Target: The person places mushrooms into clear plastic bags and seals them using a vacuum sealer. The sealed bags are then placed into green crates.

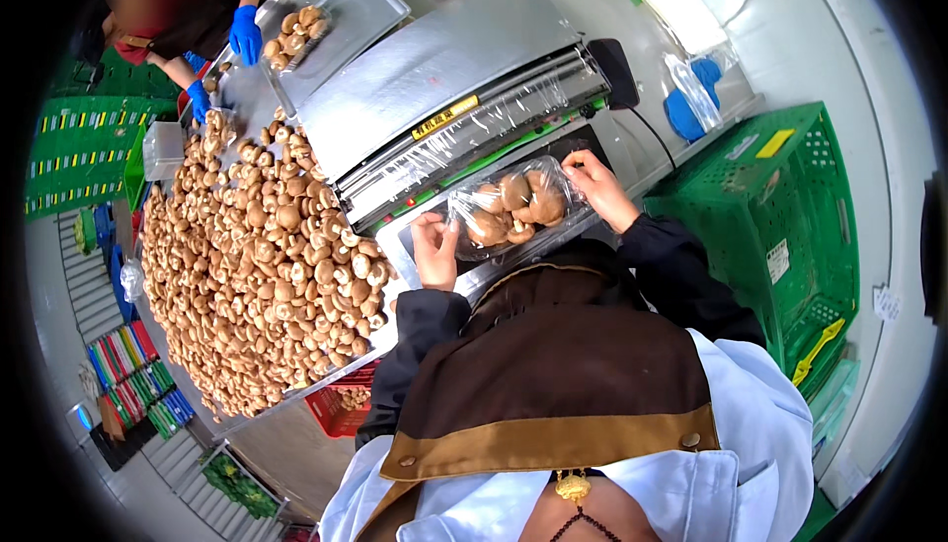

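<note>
A tray of brown mushrooms (513,204) under see-through plastic film lies on the front plate of a wrapping machine (439,73). My left hand (434,251) pinches the film at the tray's left end. At the opposite end, my right hand (599,189) has its fingers closed on the film by the corner. Just beyond the tray, a roll of film (484,127) stretches across the machine, with a green strip along its front. The tray's underside is hidden.
Loose mushrooms (276,256) form a big heap on the table to the left. Across it, a co-worker's blue-gloved hand (246,35) is near a filled punnet (295,37) on a metal tray (360,14). Green crates (770,236) stand at right; a red crate (336,411) sits below the table.
</note>
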A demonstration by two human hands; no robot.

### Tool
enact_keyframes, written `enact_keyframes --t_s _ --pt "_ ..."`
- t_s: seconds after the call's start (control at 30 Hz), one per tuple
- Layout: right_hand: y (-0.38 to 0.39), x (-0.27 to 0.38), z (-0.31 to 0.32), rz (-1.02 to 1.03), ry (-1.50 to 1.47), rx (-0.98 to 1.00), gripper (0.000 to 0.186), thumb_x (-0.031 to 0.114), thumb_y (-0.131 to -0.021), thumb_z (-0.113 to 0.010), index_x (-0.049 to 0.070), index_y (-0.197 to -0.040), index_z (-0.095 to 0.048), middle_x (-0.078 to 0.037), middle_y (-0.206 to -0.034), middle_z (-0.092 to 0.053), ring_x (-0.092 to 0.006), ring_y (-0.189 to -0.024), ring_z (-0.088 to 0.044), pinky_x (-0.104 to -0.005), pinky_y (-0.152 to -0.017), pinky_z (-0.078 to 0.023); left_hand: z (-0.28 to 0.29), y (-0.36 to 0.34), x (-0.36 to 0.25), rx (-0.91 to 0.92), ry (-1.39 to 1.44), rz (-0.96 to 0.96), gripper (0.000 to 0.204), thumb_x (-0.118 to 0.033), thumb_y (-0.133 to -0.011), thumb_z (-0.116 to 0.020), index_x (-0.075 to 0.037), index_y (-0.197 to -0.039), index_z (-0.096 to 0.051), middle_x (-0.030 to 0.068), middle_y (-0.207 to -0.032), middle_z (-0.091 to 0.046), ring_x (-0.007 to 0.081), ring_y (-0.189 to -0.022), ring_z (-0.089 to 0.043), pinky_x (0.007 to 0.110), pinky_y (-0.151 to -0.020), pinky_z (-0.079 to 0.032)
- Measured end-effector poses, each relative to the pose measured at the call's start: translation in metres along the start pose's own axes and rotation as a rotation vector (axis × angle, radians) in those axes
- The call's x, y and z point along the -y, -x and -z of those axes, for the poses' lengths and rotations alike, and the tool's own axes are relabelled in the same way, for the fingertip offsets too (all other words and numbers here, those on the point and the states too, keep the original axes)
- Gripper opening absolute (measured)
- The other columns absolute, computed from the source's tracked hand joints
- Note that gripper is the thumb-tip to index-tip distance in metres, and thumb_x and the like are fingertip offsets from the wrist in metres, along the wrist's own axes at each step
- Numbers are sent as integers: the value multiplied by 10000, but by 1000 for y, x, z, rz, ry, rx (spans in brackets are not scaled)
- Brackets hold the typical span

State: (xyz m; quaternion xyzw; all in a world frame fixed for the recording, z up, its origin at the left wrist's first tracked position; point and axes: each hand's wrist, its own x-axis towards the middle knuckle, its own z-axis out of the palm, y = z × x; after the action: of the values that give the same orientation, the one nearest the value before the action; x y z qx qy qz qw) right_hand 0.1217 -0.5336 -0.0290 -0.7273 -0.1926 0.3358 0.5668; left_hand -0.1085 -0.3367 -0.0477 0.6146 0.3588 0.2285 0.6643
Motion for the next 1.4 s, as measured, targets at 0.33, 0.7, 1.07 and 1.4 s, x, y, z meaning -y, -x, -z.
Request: enact_keyframes --t_s 0.33,0.7,1.07,1.4 --pt "102 -21 26 112 -68 -607 114 10 -913 -553 46 -968 -460 37 -600 -470 -12 -541 -372 -213 -477 -283 6 -24 -9 53 -694 -233 200 -24 -907 -565 -82 -1064 -454 67 -632 -500 194 -548 -497 305 -520 -395" --pt "83 -31 -30 256 -189 -353 102 141 -894 -571 68 -950 -525 -77 -775 -571 -174 -640 -536 -340 -567 -441 -108 -44 -18 714 -382 -262 485 -188 -903 -570 -52 -1340 -409 97 -973 -644 187 -832 -643 325 -746 -519" --pt "155 78 73 149 -83 536 215 206 -900 -574 6 -963 -618 -73 -879 -639 -153 -775 -595 -302 -664 -471 -183 69 -175 1575 598 421 648 -224 -936 -548 -36 -1448 -197 207 -1417 -302 278 -1220 -400 388 -1007 -315" --pt "210 189 151 272 329 124 518 259 -856 -670 42 -1282 -473 -102 -1134 -589 -198 -1040 -599 -341 -854 -478 -289 73 -227 1838 108 613 395 -121 -888 -569 -24 -1249 -442 106 -1222 -501 178 -1104 -492 303 -858 -427"
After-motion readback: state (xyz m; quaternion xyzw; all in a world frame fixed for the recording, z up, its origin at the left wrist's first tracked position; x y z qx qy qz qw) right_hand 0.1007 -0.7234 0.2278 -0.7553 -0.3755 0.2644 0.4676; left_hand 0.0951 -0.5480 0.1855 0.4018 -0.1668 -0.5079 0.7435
